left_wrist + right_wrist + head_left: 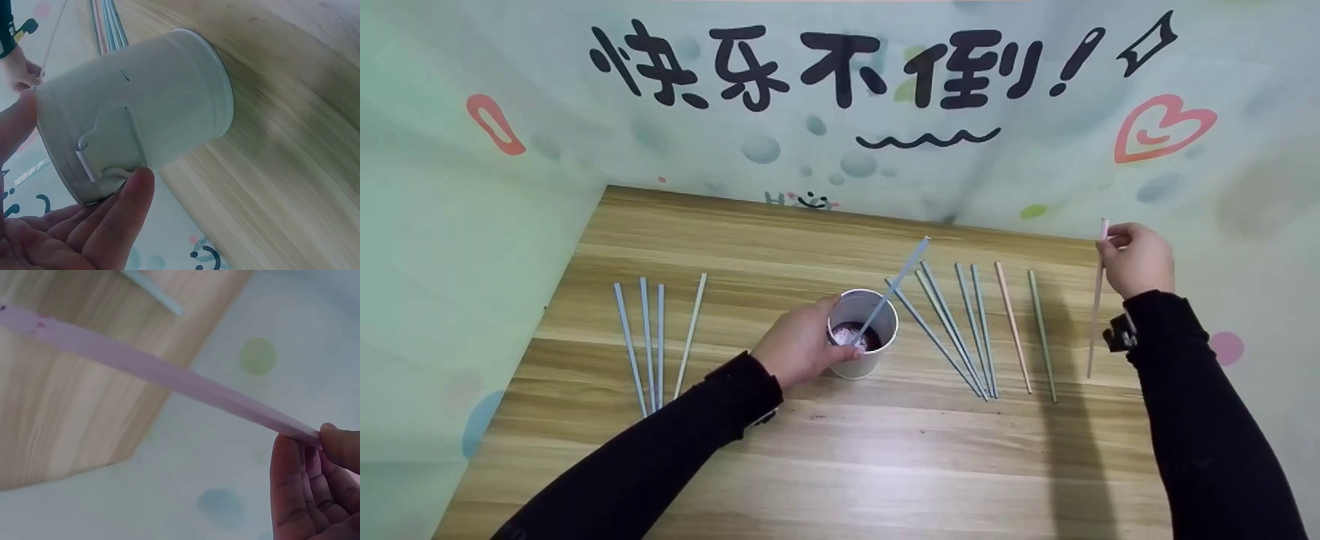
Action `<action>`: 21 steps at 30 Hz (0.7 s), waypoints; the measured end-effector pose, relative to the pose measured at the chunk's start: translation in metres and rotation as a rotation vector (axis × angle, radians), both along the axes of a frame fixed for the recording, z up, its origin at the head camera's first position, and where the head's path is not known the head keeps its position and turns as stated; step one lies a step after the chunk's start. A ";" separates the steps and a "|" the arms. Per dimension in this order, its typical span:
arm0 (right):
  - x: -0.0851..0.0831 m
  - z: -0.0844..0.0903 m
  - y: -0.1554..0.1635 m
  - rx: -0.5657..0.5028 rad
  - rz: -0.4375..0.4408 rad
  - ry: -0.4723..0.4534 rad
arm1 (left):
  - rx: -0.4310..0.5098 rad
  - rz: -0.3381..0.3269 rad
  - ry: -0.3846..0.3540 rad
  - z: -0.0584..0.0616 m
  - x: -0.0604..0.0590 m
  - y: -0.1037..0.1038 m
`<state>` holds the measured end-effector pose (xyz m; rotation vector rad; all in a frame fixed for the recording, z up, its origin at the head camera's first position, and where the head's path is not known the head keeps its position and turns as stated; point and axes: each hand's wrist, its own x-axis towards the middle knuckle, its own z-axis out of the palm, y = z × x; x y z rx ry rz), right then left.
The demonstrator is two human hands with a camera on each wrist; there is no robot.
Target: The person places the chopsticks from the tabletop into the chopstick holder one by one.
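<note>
My left hand holds a small white metal pail by its rim, thumb over the near edge. The left wrist view shows fingers against the bracket on the side of the pail. Inside, a dark reddish patch covers the bottom, and one blue straw leans out toward the upper right. Off at the table's right edge, my right hand pinches a pink straw near its top, so it hangs downward. Small dark pink specks mark the far part of that straw in the right wrist view.
Several blue straws lie right of the pail, with a pink straw and a green straw beyond. Left of it lie three blue straws and a pale green straw. A printed curtain hangs behind the wooden table.
</note>
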<state>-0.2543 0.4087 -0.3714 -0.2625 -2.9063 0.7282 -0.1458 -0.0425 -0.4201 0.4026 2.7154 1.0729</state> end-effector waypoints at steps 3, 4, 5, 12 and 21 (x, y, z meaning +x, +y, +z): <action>0.005 0.012 -0.005 -0.052 0.000 0.011 | 0.024 0.009 -0.024 0.001 0.000 0.002; 0.007 0.016 -0.007 -0.073 -0.001 0.012 | 0.030 0.013 -0.034 0.002 0.000 0.002; 0.009 0.020 -0.009 -0.093 0.000 0.016 | 0.034 0.018 -0.040 0.002 0.000 0.002; 0.023 0.041 -0.029 -0.171 0.033 0.062 | 0.023 0.031 -0.057 0.005 -0.002 0.003; 0.038 0.054 -0.057 -0.244 0.122 0.133 | 0.037 0.036 -0.095 0.008 -0.002 0.006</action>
